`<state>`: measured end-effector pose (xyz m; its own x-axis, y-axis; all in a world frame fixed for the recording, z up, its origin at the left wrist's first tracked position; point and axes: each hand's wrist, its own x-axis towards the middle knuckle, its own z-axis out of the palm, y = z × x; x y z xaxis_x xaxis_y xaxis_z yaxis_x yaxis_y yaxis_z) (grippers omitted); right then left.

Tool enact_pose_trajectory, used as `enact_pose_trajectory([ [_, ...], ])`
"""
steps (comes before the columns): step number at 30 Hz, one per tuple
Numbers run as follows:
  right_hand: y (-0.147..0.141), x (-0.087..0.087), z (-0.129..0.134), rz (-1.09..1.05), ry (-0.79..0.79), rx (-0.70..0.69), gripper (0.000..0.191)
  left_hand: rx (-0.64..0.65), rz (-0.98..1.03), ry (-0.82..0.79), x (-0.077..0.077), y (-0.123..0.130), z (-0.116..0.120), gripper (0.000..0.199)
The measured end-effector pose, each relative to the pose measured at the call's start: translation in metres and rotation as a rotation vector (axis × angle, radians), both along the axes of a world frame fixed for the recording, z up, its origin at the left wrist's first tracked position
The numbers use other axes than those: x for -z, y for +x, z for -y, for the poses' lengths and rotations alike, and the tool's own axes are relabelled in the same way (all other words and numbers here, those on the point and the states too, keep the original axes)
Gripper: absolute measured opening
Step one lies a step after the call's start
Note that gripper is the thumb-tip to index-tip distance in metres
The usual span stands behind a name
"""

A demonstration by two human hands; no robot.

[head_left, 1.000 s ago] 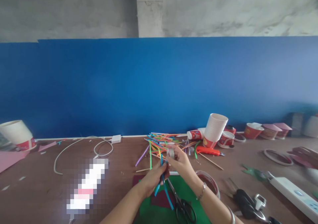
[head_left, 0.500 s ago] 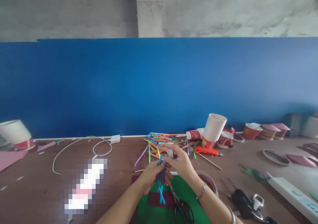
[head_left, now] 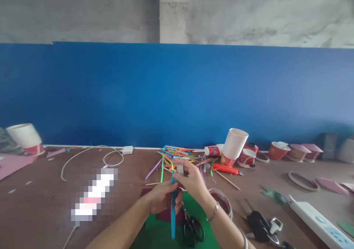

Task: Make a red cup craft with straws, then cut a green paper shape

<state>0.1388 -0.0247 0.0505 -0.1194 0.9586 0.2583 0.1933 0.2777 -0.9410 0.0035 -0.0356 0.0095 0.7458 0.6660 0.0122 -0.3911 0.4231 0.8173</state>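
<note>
Splayed earlier, the blue strips (head_left: 173, 223) have closed into one near-to-far line, near ends left of the scissors (head_left: 190, 219); the left hand (head_left: 162, 198) pinches them midway; farther right, the right hand (head_left: 193, 177) holds a pale roll (head_left: 180, 169), thumb at their far end.

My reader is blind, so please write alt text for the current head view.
The left hand holds thin blue strips; the right hand, gripping a small whitish object, is at their top. Below, black-handled metal scissors lie on a green sheet; behind is a multicoloured pile of thin sticks.
</note>
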Motion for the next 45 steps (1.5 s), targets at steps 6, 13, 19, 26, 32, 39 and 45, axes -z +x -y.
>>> enact_pose_trajectory([
  [6,0.005,0.001,-0.004,-0.087,0.013,-0.026,0.036,0.108,0.021,-0.047,-0.012,-0.009,0.001,0.022],
  [13,0.000,0.018,-0.007,-0.222,-0.005,-0.040,0.039,0.170,-0.010,-0.184,-0.005,-0.005,-0.007,0.037],
  [19,0.007,0.017,-0.001,-0.007,0.123,-0.003,0.033,0.094,-0.126,-0.097,0.001,-0.007,-0.011,0.042],
  [26,0.014,0.018,-0.008,0.078,0.179,-0.054,0.031,-0.031,-0.156,-0.012,0.003,-0.003,-0.011,0.042],
  [32,0.010,0.020,-0.005,0.128,0.246,0.015,0.033,-0.172,-0.206,-0.001,0.001,0.001,-0.007,0.047],
  [39,0.012,0.019,-0.006,0.109,0.215,-0.018,0.034,-0.167,-0.193,0.019,0.008,-0.001,-0.011,0.043],
  [45,0.010,0.023,-0.012,-0.138,-0.053,-0.034,0.037,-0.196,-0.114,0.057,0.013,0.004,-0.011,0.040],
])
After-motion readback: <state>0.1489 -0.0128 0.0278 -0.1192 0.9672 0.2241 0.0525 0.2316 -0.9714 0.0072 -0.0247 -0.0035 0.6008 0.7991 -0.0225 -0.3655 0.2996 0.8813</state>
